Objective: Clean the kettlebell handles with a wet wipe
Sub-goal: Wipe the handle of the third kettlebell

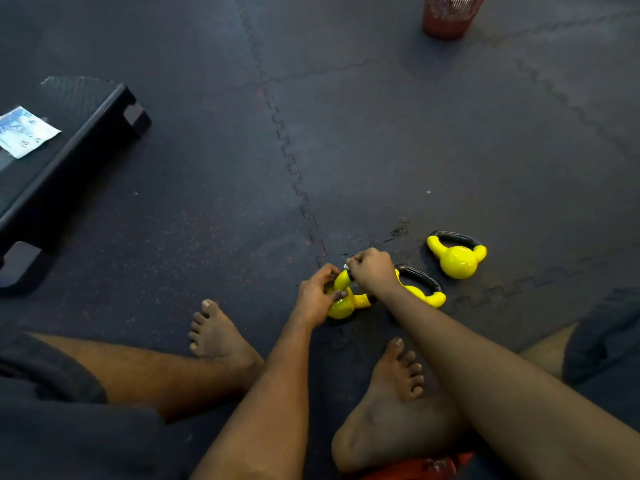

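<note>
Kettlebell (341, 308) at 6 o'clock on mat (207, 202) | left hand (318, 296) grips its body | right hand (372, 271) pinches wet wipe (347, 266) against handle (351, 276) | progress: one handle mid-wipe; second kettlebell (434, 298), third kettlebell (457, 261) at its 3 o'clock seemingly pending

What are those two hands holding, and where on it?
The left hand grips the nearest kettlebell by its yellow body; the right hand pinches a white wipe on its handle.

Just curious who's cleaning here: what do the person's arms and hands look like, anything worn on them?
Nothing is worn on them. The left hand and right hand are ungloved, and both forearms are bare, with no sleeves, watch or bands showing. Dark shorts cover the thighs.
</note>
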A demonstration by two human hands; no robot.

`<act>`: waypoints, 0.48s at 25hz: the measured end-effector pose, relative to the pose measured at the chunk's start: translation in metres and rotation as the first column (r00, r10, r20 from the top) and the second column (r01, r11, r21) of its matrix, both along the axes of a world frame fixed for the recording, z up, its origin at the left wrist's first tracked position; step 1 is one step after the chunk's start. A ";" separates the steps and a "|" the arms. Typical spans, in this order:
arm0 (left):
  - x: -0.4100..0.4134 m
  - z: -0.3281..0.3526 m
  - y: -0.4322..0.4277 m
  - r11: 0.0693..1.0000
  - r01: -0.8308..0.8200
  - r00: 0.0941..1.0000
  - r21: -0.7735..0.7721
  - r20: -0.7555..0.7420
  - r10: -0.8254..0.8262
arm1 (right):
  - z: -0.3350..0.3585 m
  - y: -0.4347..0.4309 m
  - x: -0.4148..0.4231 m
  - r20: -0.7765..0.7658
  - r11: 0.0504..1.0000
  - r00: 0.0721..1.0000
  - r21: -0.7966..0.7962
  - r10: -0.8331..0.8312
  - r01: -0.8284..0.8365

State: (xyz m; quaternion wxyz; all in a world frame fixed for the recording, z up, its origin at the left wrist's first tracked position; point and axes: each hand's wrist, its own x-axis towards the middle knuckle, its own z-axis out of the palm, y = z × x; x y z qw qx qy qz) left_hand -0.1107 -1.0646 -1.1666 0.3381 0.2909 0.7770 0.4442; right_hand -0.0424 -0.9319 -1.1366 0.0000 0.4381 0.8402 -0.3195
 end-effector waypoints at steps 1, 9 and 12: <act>0.001 0.001 -0.001 1.000 -0.010 1.000 -0.006 0.005 0.010 | -0.002 -0.003 0.001 -0.026 1.000 0.999 -0.003 -0.028 0.028; 0.001 0.000 0.002 0.999 -0.044 0.999 0.011 0.006 0.044 | -0.005 -0.025 0.027 -0.395 0.999 0.917 -0.032 -0.050 0.041; 0.001 -0.001 0.003 1.000 -0.022 1.000 -0.002 0.002 0.022 | 0.006 -0.001 0.004 -0.064 0.998 0.998 -0.049 -0.029 0.026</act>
